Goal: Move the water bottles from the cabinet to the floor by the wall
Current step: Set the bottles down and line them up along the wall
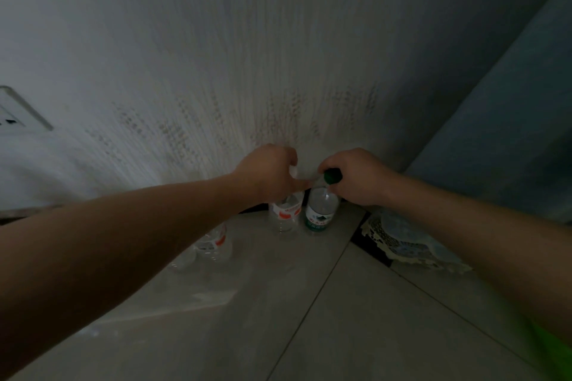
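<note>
Near us the pale, glossy floor (309,303) tiles run bare. Farther in, two clear plastic bottles (213,246) already stand left. At the ribbed wall (278,56), the left hand (269,175) pinches the red-labelled bottle (284,213) and the right hand (356,176) the green-capped bottle (320,210); both seem nearly set down. Next: release gently.

Both bare arms reach far forward, close together; the left hand (272,172) and right hand (356,176) are curled closed, knuckles up.
</note>
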